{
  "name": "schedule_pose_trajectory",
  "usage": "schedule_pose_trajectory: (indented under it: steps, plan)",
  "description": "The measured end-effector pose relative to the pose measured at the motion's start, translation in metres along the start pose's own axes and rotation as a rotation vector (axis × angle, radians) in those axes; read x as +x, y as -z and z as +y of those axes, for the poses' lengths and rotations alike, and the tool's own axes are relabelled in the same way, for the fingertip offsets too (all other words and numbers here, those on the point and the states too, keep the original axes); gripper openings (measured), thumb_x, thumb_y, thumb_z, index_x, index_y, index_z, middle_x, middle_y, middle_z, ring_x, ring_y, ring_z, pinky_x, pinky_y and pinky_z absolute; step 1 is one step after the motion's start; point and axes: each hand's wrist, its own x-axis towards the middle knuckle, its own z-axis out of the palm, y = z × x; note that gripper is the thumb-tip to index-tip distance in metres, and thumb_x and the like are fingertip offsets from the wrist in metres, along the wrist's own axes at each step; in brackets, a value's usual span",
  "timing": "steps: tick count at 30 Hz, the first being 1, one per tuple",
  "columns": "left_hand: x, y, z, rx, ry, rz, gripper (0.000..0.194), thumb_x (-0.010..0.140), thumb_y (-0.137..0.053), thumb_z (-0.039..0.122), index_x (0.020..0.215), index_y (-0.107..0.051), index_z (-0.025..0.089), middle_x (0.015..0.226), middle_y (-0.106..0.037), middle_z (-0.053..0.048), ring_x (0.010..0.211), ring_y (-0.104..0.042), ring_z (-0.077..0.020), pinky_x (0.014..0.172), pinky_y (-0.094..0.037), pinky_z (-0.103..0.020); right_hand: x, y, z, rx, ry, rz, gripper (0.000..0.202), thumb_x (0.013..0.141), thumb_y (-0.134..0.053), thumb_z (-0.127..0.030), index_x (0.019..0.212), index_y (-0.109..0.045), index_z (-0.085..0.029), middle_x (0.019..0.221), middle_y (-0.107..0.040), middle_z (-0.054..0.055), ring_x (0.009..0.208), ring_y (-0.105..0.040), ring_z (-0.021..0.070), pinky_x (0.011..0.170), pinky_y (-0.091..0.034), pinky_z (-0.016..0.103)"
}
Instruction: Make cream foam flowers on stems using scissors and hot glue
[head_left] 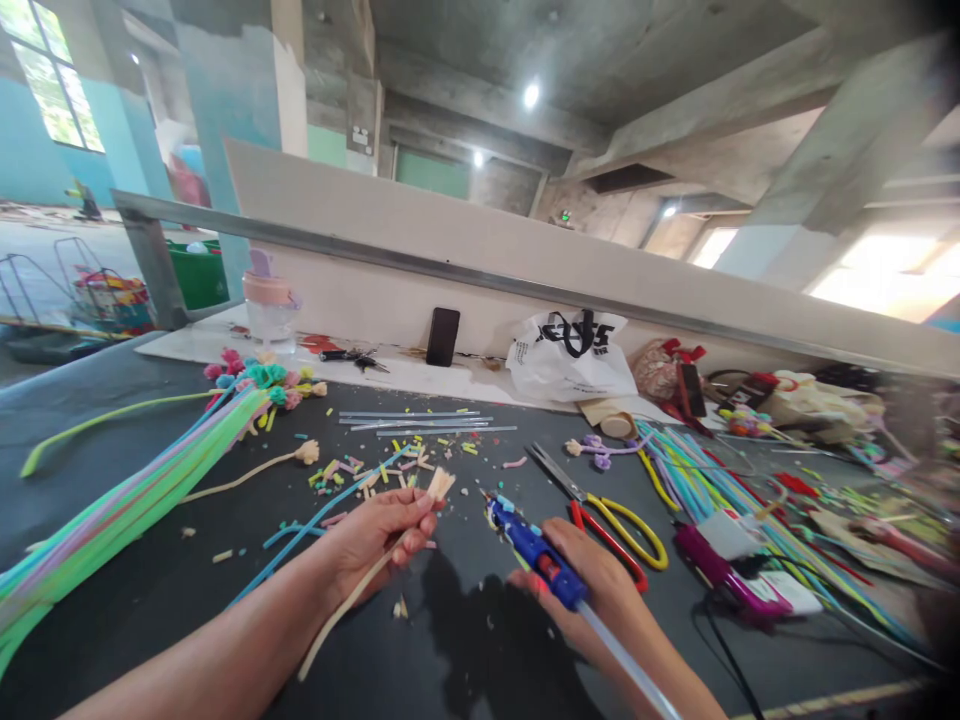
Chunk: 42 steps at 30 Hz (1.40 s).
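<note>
Pinched in my left hand [390,545] is a cream pipe cleaner [341,612] with a tufted end [441,485] above the fingertips; its tail hangs toward me. My right hand [581,570] is wrapped round a blue hot glue gun [534,545], its nozzle pointing up and left toward the tuft but apart from it. A clear glue stick [626,660] sticks out of the gun's back. Just right of the gun lie scissors [611,520] with red and yellow handles. Cut bits of pipe cleaner [360,470] are scattered beyond my left hand.
A bundle of coloured pipe cleaners [142,500] with flower ends lies left; more pipe cleaners [690,470] lie right. Clear glue sticks [420,422], a phone [443,336], a bottle [270,310] and a plastic bag [570,355] stand farther back. A purple power strip [724,575] with cords lies right.
</note>
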Motion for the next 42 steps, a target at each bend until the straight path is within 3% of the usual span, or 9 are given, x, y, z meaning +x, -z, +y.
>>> schedule_pose_trajectory:
  steps: [4,10,16,21,24,27,33,38,42]
  plan:
    - [0.001,0.003,0.003,-0.018,0.017,0.018,0.005,0.079,-0.059,0.013,0.081,-0.059,0.009,0.06,-0.05,0.002,0.038,-0.039,0.0008,0.031,-0.031,-0.006,0.0,0.01,0.016,-0.148,-0.072,-0.203,0.016,0.071,-0.061,-0.03,0.078,-0.049,-0.022,0.084,-0.058,0.003,0.073,-0.059,0.0205,0.061,-0.041,0.028]
    - [0.0,0.005,0.006,-0.044,-0.012,0.037,0.003,0.08,-0.057,0.01,0.08,-0.059,0.008,0.059,-0.051,0.001,0.039,-0.041,0.0006,0.032,-0.032,-0.006,-0.001,0.011,0.031,-0.111,-0.115,-0.336,0.021,0.066,-0.063,-0.021,0.085,-0.055,-0.018,0.095,-0.059,0.007,0.09,-0.057,0.0223,0.077,-0.042,0.031]
    - [0.001,0.008,0.014,-0.072,-0.088,0.042,0.006,0.081,-0.056,0.009,0.077,-0.059,0.006,0.057,-0.051,0.0,0.039,-0.043,-0.0007,0.034,-0.034,-0.008,0.011,0.023,0.033,-0.101,-0.099,-0.408,0.052,0.054,-0.068,-0.012,0.105,-0.058,-0.015,0.109,-0.061,0.011,0.101,-0.056,0.0263,0.086,-0.042,0.035]
    - [-0.005,0.024,0.048,-0.109,-0.239,0.076,0.016,0.086,-0.052,0.022,0.096,-0.057,0.011,0.081,-0.059,-0.002,0.059,-0.055,-0.0073,0.05,-0.048,-0.02,0.03,0.033,-0.01,-0.098,-0.086,-0.337,0.029,0.079,-0.046,-0.01,0.103,-0.061,-0.017,0.109,-0.062,0.009,0.104,-0.055,0.0217,0.092,-0.038,0.036]
    - [-0.018,0.034,0.071,-0.117,-0.325,0.097,0.028,0.086,-0.052,0.029,0.109,-0.054,0.014,0.105,-0.059,-0.007,0.084,-0.06,-0.0163,0.07,-0.052,-0.034,0.047,0.016,-0.055,-0.068,-0.053,-0.37,0.019,0.085,-0.048,-0.014,0.09,-0.065,-0.019,0.094,-0.066,0.004,0.096,-0.058,0.0184,0.089,-0.042,0.033]
    - [-0.031,0.043,0.083,-0.121,-0.38,0.11,0.03,0.085,-0.052,0.029,0.112,-0.053,0.015,0.111,-0.057,-0.008,0.092,-0.058,-0.0188,0.077,-0.05,-0.038,0.068,-0.015,-0.091,-0.057,-0.063,-0.401,0.022,0.088,-0.052,-0.028,0.105,-0.057,-0.015,0.106,-0.06,0.006,0.091,-0.059,0.0186,0.078,-0.049,0.039]
    - [-0.03,0.052,0.071,-0.103,-0.412,0.114,0.031,0.085,-0.052,0.03,0.113,-0.053,0.015,0.112,-0.057,-0.008,0.092,-0.058,-0.0191,0.077,-0.05,-0.039,0.109,-0.078,-0.125,-0.027,-0.121,-0.393,0.029,0.088,-0.052,-0.029,0.114,-0.052,-0.016,0.115,-0.055,0.008,0.095,-0.058,0.0204,0.079,-0.05,0.04]
    - [-0.022,0.046,0.057,-0.065,-0.396,0.054,0.016,0.085,-0.053,0.023,0.095,-0.057,0.011,0.079,-0.06,-0.002,0.059,-0.056,-0.0079,0.05,-0.048,-0.021,0.117,-0.105,-0.131,0.077,-0.196,-0.422,0.028,0.088,-0.052,-0.029,0.114,-0.053,-0.017,0.115,-0.056,0.007,0.095,-0.058,0.0202,0.079,-0.05,0.04]
    - [-0.021,0.037,0.05,-0.03,-0.379,0.0,0.005,0.081,-0.057,0.014,0.079,-0.058,0.008,0.055,-0.052,0.002,0.039,-0.043,-0.0014,0.033,-0.033,-0.01,0.112,-0.1,-0.123,0.242,-0.25,-0.409,0.029,0.088,-0.052,-0.029,0.114,-0.053,-0.016,0.115,-0.056,0.007,0.095,-0.058,0.0208,0.079,-0.05,0.04]
